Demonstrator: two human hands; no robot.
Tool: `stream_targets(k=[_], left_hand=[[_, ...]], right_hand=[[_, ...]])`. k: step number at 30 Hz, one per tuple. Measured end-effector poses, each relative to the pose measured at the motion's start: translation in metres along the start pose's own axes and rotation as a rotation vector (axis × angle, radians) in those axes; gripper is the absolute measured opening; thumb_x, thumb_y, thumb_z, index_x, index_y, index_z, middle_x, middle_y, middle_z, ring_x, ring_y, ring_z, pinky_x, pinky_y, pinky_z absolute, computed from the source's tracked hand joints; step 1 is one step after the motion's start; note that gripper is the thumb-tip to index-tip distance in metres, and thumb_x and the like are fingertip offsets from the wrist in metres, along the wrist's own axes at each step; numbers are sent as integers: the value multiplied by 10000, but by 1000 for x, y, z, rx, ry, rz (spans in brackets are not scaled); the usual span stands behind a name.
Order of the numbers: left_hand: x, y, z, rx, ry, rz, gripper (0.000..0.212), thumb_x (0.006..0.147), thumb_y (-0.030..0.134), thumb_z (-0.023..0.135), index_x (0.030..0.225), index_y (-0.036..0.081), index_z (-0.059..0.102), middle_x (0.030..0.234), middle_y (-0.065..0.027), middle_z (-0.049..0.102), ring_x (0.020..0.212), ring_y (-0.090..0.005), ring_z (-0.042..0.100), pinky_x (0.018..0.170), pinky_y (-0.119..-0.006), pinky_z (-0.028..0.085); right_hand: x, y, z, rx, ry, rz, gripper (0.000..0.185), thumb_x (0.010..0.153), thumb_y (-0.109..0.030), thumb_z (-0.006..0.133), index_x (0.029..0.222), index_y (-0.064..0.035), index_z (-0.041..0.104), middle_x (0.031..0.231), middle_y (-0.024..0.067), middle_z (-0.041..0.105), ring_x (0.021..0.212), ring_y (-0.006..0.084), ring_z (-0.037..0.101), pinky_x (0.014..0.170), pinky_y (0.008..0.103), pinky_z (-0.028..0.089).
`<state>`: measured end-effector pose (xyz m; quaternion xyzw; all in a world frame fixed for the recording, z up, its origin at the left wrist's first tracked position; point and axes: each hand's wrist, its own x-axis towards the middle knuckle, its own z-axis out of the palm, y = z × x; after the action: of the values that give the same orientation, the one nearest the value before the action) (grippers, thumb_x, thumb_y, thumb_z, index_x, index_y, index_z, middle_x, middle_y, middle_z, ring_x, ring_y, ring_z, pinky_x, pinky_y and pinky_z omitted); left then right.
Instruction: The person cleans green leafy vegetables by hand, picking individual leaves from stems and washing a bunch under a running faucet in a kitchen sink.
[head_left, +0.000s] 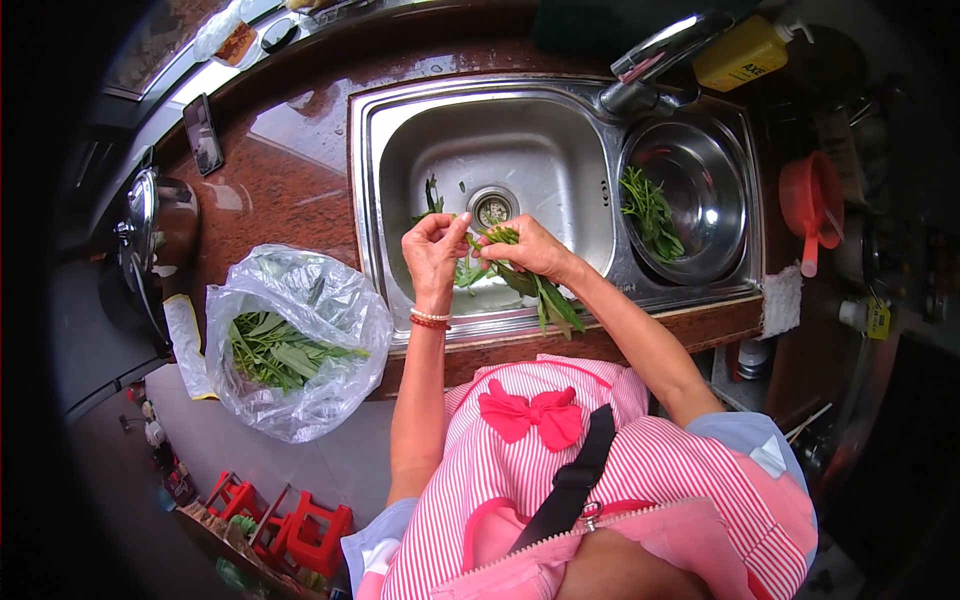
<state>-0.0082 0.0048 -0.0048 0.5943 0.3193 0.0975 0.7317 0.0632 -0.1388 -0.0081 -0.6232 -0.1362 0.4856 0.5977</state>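
My right hand (529, 246) grips a bunch of leafy green vegetable stems (551, 298) over the sink's front edge, the cut ends pointing up and left and the leaves hanging down. Close beside it, my left hand (433, 251) has its thumb and fingertips pinched together near the stem ends; whether a bit of stem is between them is too small to tell. Beneath both hands is the large stainless steel sink basin (525, 154), with scraps of green leaf (433, 196) left of the drain strainer (493, 206). More trimmed greens (651, 215) lie in a steel bowl (716, 247) at right.
A clear plastic bag (322, 405) of greens (281, 351) sits at the counter's left front edge. A pot (176, 210) and a phone (202, 135) stand beyond it. A faucet (637, 86), yellow soap bottle (742, 56) and red dipper (810, 199) are around the sink's right side.
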Motion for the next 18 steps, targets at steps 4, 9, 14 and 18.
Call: stream_targets(k=[4,9,14,18], left_hand=[[-2,7,8,-77,1,3,152,777,127,670,759,-9,603,658,-12,586,558,-59,546,505,-179,454],[-10,7,15,-119,-24,118,129,795,120,650,815,-2,612,721,-35,616,631,-88,578,590,-206,484],[-12,16,0,-6,8,172,112,790,84,646,802,-23,619,680,-16,606,591,-62,545,551,-190,447],[-10,-15,-34,885,82,416,437,672,64,686,1069,-56,545,1010,-194,547,930,-303,542,823,-373,427]], right_hand=[[5,-3,1,-68,178,-82,164,732,-149,595,744,8,636,655,51,626,583,87,550,559,225,435],[14,9,-15,248,278,-63,174,756,-192,560,675,-51,624,624,27,604,524,59,501,476,187,370],[7,15,-53,603,331,-88,131,778,-154,549,833,-40,582,749,58,598,460,50,421,494,186,397],[-5,-1,-72,653,184,-164,153,793,-159,519,863,-33,570,788,56,590,612,73,483,583,177,411]])
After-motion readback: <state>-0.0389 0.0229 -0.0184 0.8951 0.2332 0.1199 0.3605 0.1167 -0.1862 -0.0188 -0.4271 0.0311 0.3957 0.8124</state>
